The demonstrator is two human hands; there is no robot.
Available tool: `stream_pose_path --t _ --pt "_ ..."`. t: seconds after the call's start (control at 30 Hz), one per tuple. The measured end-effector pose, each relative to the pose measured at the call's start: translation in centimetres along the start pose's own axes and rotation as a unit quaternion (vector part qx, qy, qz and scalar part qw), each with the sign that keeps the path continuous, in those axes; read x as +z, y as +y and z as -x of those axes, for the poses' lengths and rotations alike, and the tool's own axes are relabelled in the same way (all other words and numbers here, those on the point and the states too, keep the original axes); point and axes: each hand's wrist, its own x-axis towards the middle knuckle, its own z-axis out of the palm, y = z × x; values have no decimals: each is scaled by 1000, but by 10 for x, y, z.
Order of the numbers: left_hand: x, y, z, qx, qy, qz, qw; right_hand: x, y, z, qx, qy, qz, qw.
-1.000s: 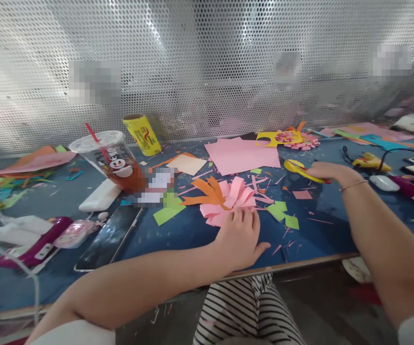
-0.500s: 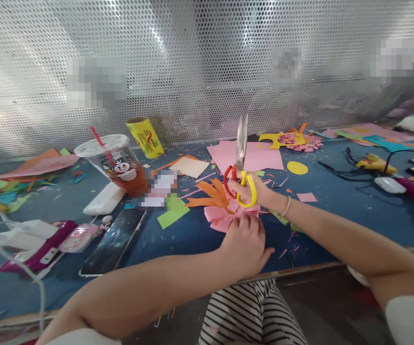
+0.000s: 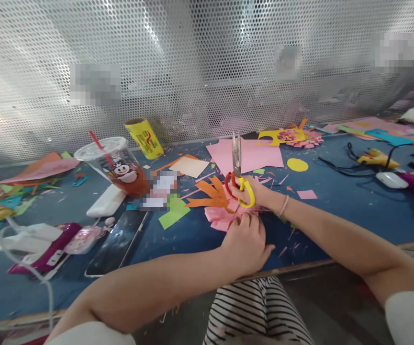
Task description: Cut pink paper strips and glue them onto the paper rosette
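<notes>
My right hand (image 3: 251,191) holds scissors (image 3: 237,155) by their red and yellow handles. The blades point away from me and stand slightly apart, with no paper visible between them. Just below, my left hand (image 3: 244,239) rests with bent fingers on a pink paper flower (image 3: 219,218) and holds it against the table; its thumb sticks out to the right. The fingers cover part of the flower. Orange paper cut into strips (image 3: 210,192) lies touching the flower on its far left side. Pink paper sheets (image 3: 253,155) lie beyond the scissors.
A plastic cup (image 3: 120,167) with a red straw leans at the left, near a yellow tube (image 3: 145,139). A phone (image 3: 117,244) and a purple power strip (image 3: 49,254) lie nearer me. Yellow paper circle (image 3: 297,165) and cables (image 3: 332,167) are on the right. Perforated metal panel (image 3: 199,72) stands behind.
The scissors have come lower and a little toward me, their tips shifting slightly left. My left hand stays on the pink paper flower.
</notes>
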Motion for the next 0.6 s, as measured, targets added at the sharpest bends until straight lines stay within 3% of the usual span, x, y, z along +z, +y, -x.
stream_pose_path --t 0.13,0.43,0.6 --pt "0 -1 0 0 -4 -4 1000 -2 3 -2 52 15 43 998" --pt "4 2 3 -9 -4 7 1000 9 -15 4 -10 -23 2 1000" --pt "6 4 5 -19 -7 9 1000 17 -13 0 -41 -37 -8 998"
